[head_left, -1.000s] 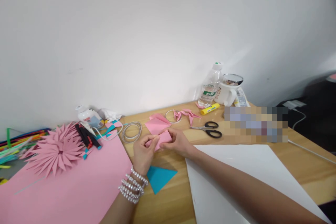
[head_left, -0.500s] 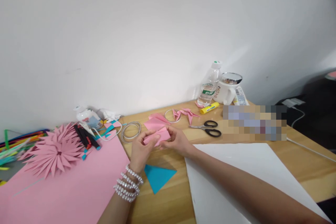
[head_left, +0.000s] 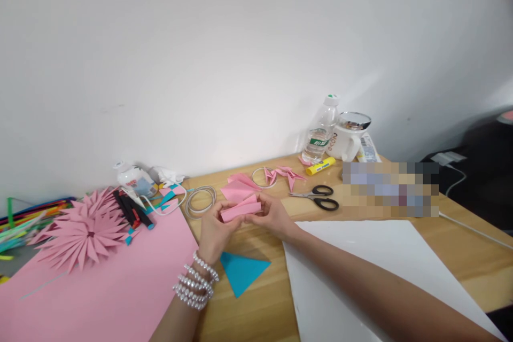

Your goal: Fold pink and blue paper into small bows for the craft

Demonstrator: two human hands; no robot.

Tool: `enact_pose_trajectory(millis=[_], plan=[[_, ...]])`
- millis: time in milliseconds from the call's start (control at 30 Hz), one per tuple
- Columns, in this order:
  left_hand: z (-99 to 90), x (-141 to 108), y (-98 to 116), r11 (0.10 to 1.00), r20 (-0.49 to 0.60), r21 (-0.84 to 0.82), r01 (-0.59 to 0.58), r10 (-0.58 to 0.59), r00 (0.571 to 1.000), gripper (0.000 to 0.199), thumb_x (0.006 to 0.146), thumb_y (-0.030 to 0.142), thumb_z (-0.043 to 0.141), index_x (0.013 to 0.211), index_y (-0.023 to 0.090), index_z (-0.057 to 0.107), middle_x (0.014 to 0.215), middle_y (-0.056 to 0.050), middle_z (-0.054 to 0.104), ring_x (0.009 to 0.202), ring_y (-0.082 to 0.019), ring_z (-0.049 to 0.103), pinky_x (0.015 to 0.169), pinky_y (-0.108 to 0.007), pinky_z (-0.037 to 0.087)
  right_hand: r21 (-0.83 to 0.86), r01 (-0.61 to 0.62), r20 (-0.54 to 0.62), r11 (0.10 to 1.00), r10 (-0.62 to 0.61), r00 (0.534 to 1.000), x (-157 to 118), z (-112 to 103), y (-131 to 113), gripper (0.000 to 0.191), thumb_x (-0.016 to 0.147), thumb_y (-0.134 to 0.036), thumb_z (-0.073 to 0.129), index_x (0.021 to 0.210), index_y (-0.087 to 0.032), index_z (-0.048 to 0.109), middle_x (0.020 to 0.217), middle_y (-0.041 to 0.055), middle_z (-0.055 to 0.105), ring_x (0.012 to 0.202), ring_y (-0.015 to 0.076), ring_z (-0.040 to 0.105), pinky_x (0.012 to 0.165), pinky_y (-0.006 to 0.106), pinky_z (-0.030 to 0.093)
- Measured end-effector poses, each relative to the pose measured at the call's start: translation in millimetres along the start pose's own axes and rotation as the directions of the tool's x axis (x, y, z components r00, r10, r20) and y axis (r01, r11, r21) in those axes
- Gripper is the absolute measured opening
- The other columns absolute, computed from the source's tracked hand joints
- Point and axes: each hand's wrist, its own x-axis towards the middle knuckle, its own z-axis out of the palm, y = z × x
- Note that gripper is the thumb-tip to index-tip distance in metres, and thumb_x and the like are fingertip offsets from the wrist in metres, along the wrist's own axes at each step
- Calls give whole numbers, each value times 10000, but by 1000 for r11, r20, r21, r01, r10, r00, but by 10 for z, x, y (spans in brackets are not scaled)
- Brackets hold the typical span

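A folded strip of pink paper (head_left: pixel 241 209) is held between both hands, just above the wooden table. My left hand (head_left: pixel 216 231) grips its left end, with strings of pearl beads around the wrist. My right hand (head_left: pixel 274 217) pinches its right end; some fingertips are hidden behind the paper. Right behind the hands lies another folded pink paper piece (head_left: pixel 239 186). A blue paper triangle (head_left: pixel 243 273) rests on the table in front of the hands.
Black-handled scissors (head_left: pixel 320 197), a yellow glue stick (head_left: pixel 320 166), a water bottle (head_left: pixel 320 131) and a white mug (head_left: pixel 343 141) stand or lie to the right. A white board (head_left: pixel 352 256) lies under my right forearm. At left are pink spiky paper folds (head_left: pixel 86 232) on a pink sheet (head_left: pixel 120 288).
The pink paper has been turned and opened slightly along its fold, so a crease line now shows. My left thumb has moved down off its face.
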Motion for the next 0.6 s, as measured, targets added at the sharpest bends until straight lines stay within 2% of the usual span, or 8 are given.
enact_pose_trajectory(millis=[67,133,233,400,600], plan=[[4,-4,6,996,-26,73,-61,63,998,229,505,200,703,705,118,627,651,-23,633,601,-145,573,515,-208,438,18,-5,-7,1000,5,1000,3,1,-1,262,622,-204,688,844,-150,559,770,4,593,693,125,584,656,257,488],[9,-5,-8,992,-19,104,-76,79,997,189,528,218,688,674,117,624,613,-18,622,579,-141,560,496,-205,426,54,-11,-16,998,12,1000,5,5,-5,256,619,-204,686,832,-157,551,760,-1,598,687,125,588,666,262,490],[15,-6,-34,992,22,122,-41,38,999,204,561,257,672,689,107,619,581,-21,620,545,-144,561,489,-217,429,66,-10,-36,998,12,999,6,9,-12,248,613,-188,678,819,-161,542,759,0,605,691,125,593,657,253,492],[17,-17,-16,989,61,148,-19,10,998,233,583,256,656,745,93,615,556,-26,625,511,-152,572,475,-225,432,-27,-19,-69,999,17,997,5,-3,5,321,603,-169,670,894,-162,537,762,6,609,701,127,597,626,232,495],[-31,12,-17,997,86,19,72,-74,994,264,546,208,684,762,71,620,549,-21,632,480,-134,562,458,-216,433,47,-23,-59,999,25,998,14,-10,27,376,595,-192,668,938,-163,516,777,15,629,695,129,615,671,271,515]])
